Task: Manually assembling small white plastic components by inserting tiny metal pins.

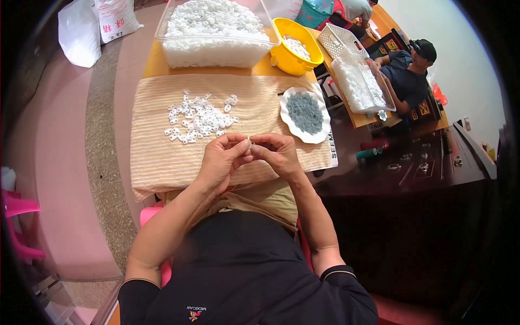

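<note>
Honestly, left hand (225,157) and right hand (277,155) narrowly pinch one tiny pale piece (251,143); the white pieces (202,119) at 10 o'clock look featherlight, stiff, slick, probably best held edgewise.

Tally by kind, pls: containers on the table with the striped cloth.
Clear plastic bin: 1
Yellow bowl: 1
White wavy-edged dish: 1
Total: 3

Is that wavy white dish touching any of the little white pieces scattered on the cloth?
Apart. The head view plainly shows bare striped cloth between the white pieces and the wavy white dish.
</note>
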Action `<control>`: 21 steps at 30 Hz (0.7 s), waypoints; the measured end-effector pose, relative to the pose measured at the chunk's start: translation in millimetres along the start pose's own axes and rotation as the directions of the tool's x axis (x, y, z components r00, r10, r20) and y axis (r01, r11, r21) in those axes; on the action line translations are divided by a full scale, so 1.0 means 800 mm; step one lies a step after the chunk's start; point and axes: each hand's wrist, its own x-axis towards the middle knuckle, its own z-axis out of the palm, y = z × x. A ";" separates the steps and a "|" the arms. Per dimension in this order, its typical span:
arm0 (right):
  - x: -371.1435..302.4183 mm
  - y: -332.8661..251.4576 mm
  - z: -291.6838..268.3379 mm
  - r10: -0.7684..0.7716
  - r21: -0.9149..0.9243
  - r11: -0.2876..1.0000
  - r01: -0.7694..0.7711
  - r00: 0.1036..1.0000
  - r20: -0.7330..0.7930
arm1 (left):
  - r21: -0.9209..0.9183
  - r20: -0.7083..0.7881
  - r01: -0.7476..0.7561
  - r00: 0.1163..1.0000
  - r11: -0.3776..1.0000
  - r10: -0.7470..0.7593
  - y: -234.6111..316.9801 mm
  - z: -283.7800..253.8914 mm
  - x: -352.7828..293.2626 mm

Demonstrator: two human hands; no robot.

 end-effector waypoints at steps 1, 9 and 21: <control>0.000 0.001 0.000 -0.002 -0.015 1.000 0.002 1.000 0.006 | -0.005 -0.020 -0.011 1.000 1.000 0.011 0.000 0.002 -0.001; -0.003 0.010 0.000 -0.018 -0.106 0.994 0.017 1.000 -0.008 | -0.008 -0.046 0.011 0.999 1.000 -0.011 -0.004 0.005 -0.001; -0.009 -0.001 -0.012 -0.034 -0.128 0.991 0.048 0.994 0.105 | 0.056 -0.015 0.094 0.996 0.994 -0.093 0.002 0.008 -0.003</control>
